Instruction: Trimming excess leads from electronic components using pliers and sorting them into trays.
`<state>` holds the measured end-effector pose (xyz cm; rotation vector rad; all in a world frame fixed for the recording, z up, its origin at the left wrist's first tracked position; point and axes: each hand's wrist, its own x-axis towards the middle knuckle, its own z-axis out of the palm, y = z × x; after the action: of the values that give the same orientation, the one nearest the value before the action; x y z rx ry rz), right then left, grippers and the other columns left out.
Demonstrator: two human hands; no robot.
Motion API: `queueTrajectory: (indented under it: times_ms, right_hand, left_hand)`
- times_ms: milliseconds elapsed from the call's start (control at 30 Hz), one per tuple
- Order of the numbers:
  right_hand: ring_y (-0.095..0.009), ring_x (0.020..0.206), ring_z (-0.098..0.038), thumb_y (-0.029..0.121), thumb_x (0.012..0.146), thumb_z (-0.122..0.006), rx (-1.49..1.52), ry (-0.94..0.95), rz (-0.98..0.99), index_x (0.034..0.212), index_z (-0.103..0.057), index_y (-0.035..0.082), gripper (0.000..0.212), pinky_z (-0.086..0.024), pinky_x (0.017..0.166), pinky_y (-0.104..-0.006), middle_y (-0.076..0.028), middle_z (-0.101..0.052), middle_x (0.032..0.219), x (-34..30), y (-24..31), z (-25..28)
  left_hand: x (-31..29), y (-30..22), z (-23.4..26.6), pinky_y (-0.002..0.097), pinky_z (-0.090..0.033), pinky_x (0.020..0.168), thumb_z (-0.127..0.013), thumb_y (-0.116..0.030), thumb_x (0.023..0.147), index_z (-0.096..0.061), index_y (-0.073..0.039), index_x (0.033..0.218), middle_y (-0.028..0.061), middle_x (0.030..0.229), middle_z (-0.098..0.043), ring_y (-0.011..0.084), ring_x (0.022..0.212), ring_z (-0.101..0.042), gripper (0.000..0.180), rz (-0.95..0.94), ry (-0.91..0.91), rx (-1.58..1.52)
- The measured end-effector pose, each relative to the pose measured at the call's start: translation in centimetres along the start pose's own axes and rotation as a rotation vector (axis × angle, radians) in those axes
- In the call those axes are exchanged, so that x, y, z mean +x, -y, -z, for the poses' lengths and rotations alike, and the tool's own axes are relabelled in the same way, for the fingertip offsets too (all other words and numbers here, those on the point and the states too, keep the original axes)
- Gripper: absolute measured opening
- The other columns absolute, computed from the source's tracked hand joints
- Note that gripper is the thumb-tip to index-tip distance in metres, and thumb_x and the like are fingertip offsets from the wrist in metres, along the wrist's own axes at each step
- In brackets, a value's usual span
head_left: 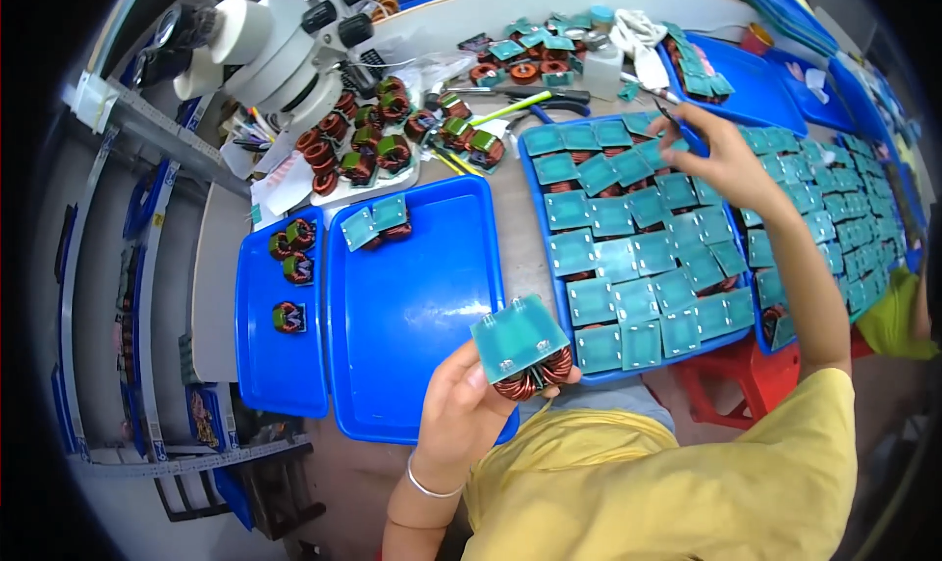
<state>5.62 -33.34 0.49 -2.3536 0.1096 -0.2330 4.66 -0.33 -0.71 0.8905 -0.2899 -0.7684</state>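
Coil (535, 374), green board (520, 337) uppermost, is now being gripped by the curled left hand (456, 394) beside the large tray (417, 306); a blue-handled tool (697, 143) is held in the half-closed right hand (724, 157).

- i can see a plain, bright yellow, short-sleeved cloth top (677, 473), loose and softly creased, bunching into folds near the waist
- its wide yellow right sleeve (819, 424) leaves the forearm bare
- below the hem shows a patch of pale blue-grey cloth (630, 402)
- a thin, round, smooth silvery bangle (432, 489) circles the wrist of the bare left hand (459, 389)
- the right hand (721, 157) is bare too
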Motion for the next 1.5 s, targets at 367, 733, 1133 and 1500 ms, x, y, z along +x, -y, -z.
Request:
queueTrajectory:
  times_ms: [367, 733, 1133, 1500]
  right_hand:
    - [-0.017, 0.084, -0.054, 0.014, 0.069, -0.071, 0.465, 0.314, 0.277, 0.088, -0.045, 0.004, 0.033, -0.043, 0.076, -0.0302, -0.012, -0.056, 0.108, -7.5, 8.9, -3.9]
    - [-0.022, 0.071, -0.053, 0.023, 0.061, -0.076, 0.156, 0.039, 0.238, 0.09, -0.048, 0.001, 0.046, -0.043, 0.065, -0.0309, -0.012, -0.053, 0.077, 2.5, 9.9, -8.2]
    - [-0.037, 0.089, -0.058, 0.017, 0.06, -0.069, -0.296, -0.178, -0.107, 0.096, -0.053, -0.004, 0.045, -0.047, 0.077, -0.0422, -0.025, -0.06, 0.093, 22.2, 0.5, -14.9]
    - [-0.035, 0.086, -0.059, 0.029, 0.055, -0.076, -0.316, -0.029, -0.036, 0.096, -0.053, -0.004, 0.057, -0.047, 0.076, -0.0393, -0.023, -0.06, 0.09, 23.0, -1.3, -14.5]
  left_hand:
    - [-1.3, 1.7, -1.3, 0.0399, -0.047, 0.082, -0.04, -0.028, 0.092, -0.026, 0.002, 0.127, 0.0242, 0.122, -0.043, 0.0379, 0.097, -0.055, 0.048, 0.119, 0.143, -0.166]
    - [4.0, -2.7, 6.1, 0.0329, -0.043, 0.087, -0.06, -0.003, 0.078, -0.042, -0.002, 0.119, 0.0083, 0.118, -0.044, 0.0201, 0.107, -0.048, 0.045, -0.392, -0.255, 1.057]
    - [11.6, -5.7, 15.9, 0.0502, -0.022, 0.101, -0.078, -0.019, 0.059, -0.045, -0.003, 0.109, 0.0144, 0.116, -0.045, 0.0377, 0.12, -0.032, 0.062, -0.397, -0.371, 2.133]
    - [5.7, -5.9, 8.9, 0.0309, -0.044, 0.086, -0.072, -0.005, 0.068, -0.041, -0.003, 0.112, 0.0079, 0.105, -0.051, 0.017, 0.098, -0.052, 0.053, -0.281, -0.219, 0.551]
